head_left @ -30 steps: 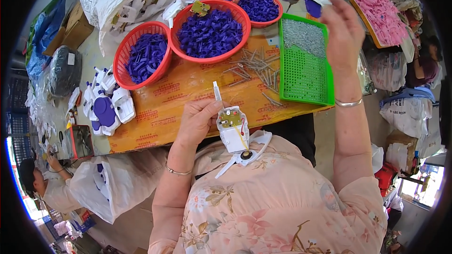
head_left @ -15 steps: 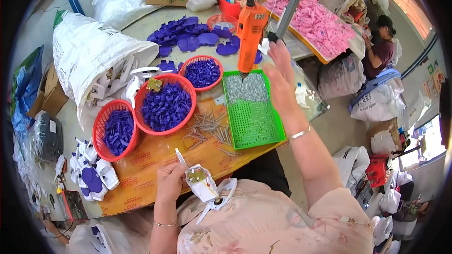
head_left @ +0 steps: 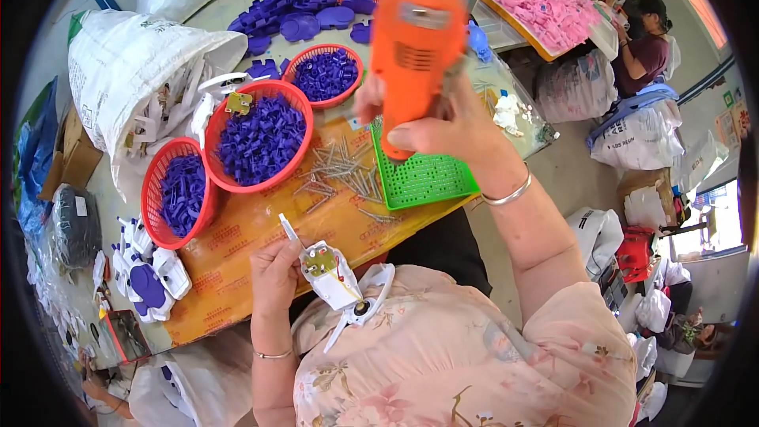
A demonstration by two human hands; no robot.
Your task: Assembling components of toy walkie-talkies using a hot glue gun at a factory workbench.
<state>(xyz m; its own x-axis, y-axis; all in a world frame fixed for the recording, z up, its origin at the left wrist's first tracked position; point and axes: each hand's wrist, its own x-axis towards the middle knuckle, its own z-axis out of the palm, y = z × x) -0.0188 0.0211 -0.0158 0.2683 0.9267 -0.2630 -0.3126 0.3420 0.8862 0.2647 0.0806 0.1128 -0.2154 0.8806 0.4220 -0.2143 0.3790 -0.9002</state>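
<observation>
My left hand (head_left: 274,275) is closed on a white plastic housing (head_left: 341,294), which it holds by a thin white arm. A brass-coloured plate (head_left: 320,262), thin wires and a round black part show on the housing, which is in front of my chest. My right hand (head_left: 451,130) is wrapped round an orange electric screwdriver (head_left: 415,47), held above a green perforated tray (head_left: 431,186). The tool and hand cover the tray's far part, and the tool's tip is hidden from view.
Long metal pins (head_left: 340,170) lie beside the tray. Three red baskets (head_left: 212,182) of purple parts stand to the left, near a white sack (head_left: 150,79) of white parts. Loose purple pieces (head_left: 300,28) lie behind. A co-worker (head_left: 644,51) sits by pink parts (head_left: 545,4).
My right hand, open beside the hanging screwdriver before, has taken hold of it and drawn it nearer. My left hand still holds the housing. The view has shifted slightly.
</observation>
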